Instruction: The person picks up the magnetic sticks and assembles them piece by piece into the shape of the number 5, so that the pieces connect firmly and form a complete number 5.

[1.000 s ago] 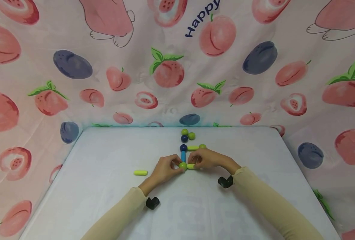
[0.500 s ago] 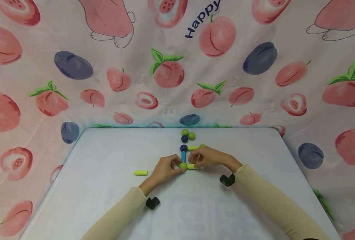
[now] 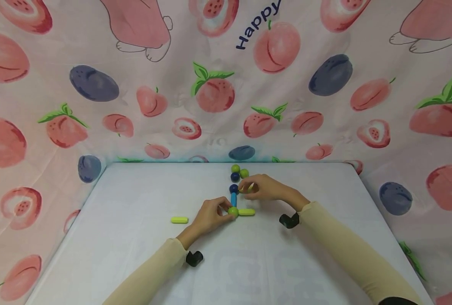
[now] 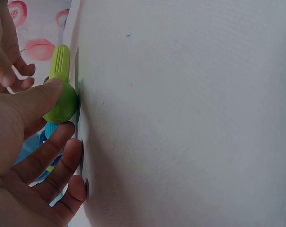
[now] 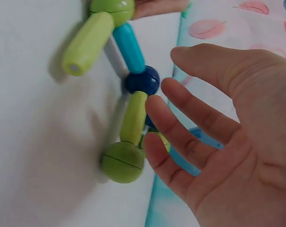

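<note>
Left wrist: green ball (image 4: 65, 103) between fingertips of left grip (image 4: 3, 156)

The white table (image 3: 134, 190) bears a joined shape of balls and rods (image 3: 233, 199). A yellow-green rod (image 3: 179, 220) lies to its left, three balls (image 3: 235, 177) (two green, one navy) beyond.

- Left arm (image 3: 149, 269), one: sleeved, reaching forward and inward from the lower left; wrist (image 3: 185, 237) bare.
- Left hand (image 3: 209, 215), one: thumb (image 4: 41, 97) and forefinger in a pinch, neighbouring fingertips slightly apart.
- Right arm (image 3: 348, 243), one: sleeved, angled forward and inward from the lower right.
- Right hand (image 3: 265, 187), one: farther forward than the left, near it; thumb (image 5: 200, 61) parted from three visible, loosely extended fingers (image 5: 176, 132).
</note>
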### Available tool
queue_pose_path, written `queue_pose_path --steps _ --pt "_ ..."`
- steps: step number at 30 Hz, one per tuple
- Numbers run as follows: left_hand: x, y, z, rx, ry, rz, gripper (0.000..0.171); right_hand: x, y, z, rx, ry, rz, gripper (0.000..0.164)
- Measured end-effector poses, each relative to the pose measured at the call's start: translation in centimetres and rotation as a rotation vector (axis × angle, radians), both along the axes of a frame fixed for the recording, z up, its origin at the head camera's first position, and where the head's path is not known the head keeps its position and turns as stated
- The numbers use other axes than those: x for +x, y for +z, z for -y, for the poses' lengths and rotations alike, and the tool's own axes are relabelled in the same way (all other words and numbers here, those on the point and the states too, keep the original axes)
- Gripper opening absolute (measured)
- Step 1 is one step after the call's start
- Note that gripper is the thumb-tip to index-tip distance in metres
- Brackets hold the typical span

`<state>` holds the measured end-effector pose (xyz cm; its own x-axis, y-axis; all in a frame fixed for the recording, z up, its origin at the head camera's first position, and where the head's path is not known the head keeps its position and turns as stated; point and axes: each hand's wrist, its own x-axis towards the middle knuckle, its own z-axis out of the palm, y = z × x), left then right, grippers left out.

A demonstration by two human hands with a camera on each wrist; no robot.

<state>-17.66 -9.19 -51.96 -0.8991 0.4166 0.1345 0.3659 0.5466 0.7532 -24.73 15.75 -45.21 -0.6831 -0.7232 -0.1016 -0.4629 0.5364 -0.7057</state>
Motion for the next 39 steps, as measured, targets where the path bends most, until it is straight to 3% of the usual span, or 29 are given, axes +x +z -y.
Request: queue_pose_path --steps 7,16,28,39 --pt "0.0 -0.1 0.0 0.004 0.004 0.01 0.022 -1.6 0.3 0.5 -0.043 -0.058 -0.087 0.034" --pt "0.0 -0.1 0.0 0.005 0.005 0.002 0.023 -4.0 -0.5 0.8 -0.019 -0.214 -0.107 0.038" --pt "0.1 0.2 0.0 -0.008 0.005 0.008 0.024 -6.2 -2.4 0.7 0.004 -0.348 -0.009 0.043" --pt "0.1 0.1 0.0 -0.007 0.003 0.015 0.024 -7.2 -3.8 0.5 0.024 -0.329 0.075 0.043"
